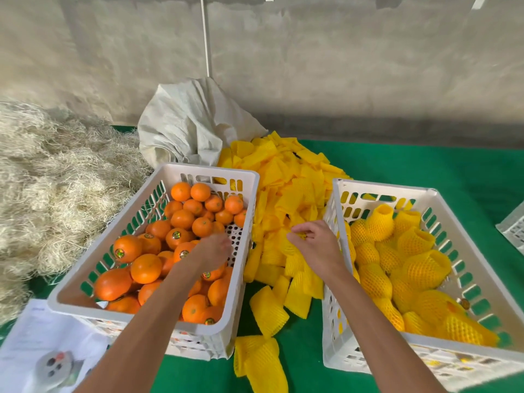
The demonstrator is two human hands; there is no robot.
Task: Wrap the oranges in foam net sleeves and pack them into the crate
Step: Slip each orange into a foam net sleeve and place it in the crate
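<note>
1. The right hand has its grip closed in a pinch, thumb and fingertips nipping a yellow foam sleeve at the top of the loose sleeve pile.
2. The left hand reaches down among the oranges; it is blurred, its fingers are hidden, and I cannot tell whether its grip is open or closed on a fruit.
3. Those bare oranges fill the left white crate, several with small round stickers.
4. The sleeve pile lies on the green worktop between the two crates, spilling toward the near edge.
5. The right white crate holds the wrapped oranges, each inside a yellow net sleeve.
6. Behind the left crate sits a crumpled white sack; a heap of pale straw lies to the far left.
7. Papers lie at the near left corner.
</note>
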